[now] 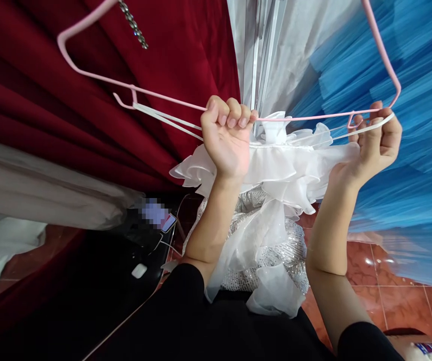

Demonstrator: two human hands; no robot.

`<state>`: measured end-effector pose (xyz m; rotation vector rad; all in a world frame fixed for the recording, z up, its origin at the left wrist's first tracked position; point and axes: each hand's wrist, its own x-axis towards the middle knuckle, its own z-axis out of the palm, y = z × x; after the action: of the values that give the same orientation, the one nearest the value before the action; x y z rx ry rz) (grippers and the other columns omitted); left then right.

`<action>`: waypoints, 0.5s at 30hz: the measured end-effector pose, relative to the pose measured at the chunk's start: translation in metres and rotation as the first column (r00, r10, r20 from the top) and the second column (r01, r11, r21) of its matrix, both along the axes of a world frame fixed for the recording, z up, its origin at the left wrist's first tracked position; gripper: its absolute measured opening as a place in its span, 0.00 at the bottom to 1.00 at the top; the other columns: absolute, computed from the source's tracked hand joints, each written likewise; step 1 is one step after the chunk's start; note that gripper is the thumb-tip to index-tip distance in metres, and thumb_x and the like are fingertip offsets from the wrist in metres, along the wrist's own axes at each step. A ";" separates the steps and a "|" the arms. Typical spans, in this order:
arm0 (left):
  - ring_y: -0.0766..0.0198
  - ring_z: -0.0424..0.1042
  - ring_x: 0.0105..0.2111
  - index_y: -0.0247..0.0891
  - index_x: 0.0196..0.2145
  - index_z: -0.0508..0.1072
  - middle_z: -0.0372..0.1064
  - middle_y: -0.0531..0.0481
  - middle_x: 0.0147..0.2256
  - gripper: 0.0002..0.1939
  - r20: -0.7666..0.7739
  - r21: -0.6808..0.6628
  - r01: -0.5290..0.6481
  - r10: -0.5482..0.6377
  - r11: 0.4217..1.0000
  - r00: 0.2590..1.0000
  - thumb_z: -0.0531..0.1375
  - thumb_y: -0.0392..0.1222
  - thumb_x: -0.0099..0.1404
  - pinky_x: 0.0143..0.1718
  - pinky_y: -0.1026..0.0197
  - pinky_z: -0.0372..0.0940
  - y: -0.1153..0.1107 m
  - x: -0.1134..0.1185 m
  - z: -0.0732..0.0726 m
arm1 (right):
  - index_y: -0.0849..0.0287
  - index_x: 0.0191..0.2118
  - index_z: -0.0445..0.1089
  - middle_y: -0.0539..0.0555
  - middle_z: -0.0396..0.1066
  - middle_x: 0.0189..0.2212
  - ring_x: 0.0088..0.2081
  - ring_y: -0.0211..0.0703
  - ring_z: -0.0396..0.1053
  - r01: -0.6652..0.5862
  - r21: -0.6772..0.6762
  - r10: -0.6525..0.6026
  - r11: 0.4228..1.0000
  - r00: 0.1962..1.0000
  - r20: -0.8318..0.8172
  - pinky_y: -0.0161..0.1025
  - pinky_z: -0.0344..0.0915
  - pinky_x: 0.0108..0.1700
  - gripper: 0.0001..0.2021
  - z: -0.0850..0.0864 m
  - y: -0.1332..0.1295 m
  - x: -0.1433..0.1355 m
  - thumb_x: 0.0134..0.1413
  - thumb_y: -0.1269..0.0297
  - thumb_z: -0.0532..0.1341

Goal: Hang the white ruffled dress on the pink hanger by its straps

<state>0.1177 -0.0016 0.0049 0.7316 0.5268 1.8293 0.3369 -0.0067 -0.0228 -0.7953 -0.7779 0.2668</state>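
Note:
A pink clothes hanger (171, 98) spans the upper part of the head view, its lower bar running across both hands. My left hand (228, 135) has its fingers wrapped over the middle of that bar. Thin white hanging loops (163, 119) stretch from the hanger's left hook toward a white ruffled dress (279, 163) with a silvery sequined body, which hangs below. At the right end, my right hand (376, 138) is curled around a white loop beside the right hook, fingers bent up at the bar. Part of the dress is hidden behind my left forearm.
Dark red fabric (186, 45) hangs at left, and blue tulle (419, 165) at right. A black surface (99, 281) at lower left carries a lit phone (168, 223), a small white case (139, 271) and a cable. Red tiles (396, 296) cover the floor.

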 end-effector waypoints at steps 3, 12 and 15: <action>0.63 0.67 0.30 0.40 0.25 0.53 0.54 0.52 0.25 0.21 -0.079 -0.009 -0.005 0.004 1.000 0.997 0.48 0.52 0.74 0.43 0.57 0.68 -0.001 -0.001 -0.001 | 0.57 0.38 0.73 0.57 0.78 0.41 0.34 0.42 0.77 0.028 -0.048 -0.024 0.998 0.997 0.078 0.43 0.74 0.37 0.10 0.000 0.001 -0.002 0.48 0.62 0.68; 0.62 0.69 0.31 0.40 0.25 0.55 0.56 0.52 0.25 0.22 -0.062 0.022 0.022 -0.020 1.000 0.998 0.49 0.53 0.73 0.44 0.56 0.69 0.000 -0.002 -0.002 | 0.51 0.35 0.70 0.52 0.73 0.34 0.32 0.41 0.73 -0.112 -0.099 0.129 0.989 0.976 0.174 0.44 0.73 0.33 0.11 -0.003 0.002 -0.003 0.45 0.63 0.70; 0.63 0.68 0.29 0.40 0.24 0.53 0.54 0.52 0.24 0.22 -0.023 0.020 0.027 -0.026 0.999 0.999 0.49 0.52 0.74 0.44 0.56 0.69 0.002 -0.002 -0.002 | 0.53 0.34 0.69 0.48 0.62 0.29 0.28 0.35 0.64 -0.108 0.016 0.103 0.994 0.975 0.199 0.39 0.68 0.28 0.18 -0.003 0.004 0.008 0.33 0.68 0.73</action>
<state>0.1153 0.0004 0.0032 0.7703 0.5117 1.8061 0.3445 -0.0027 -0.0261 -0.7637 -1.0117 0.2740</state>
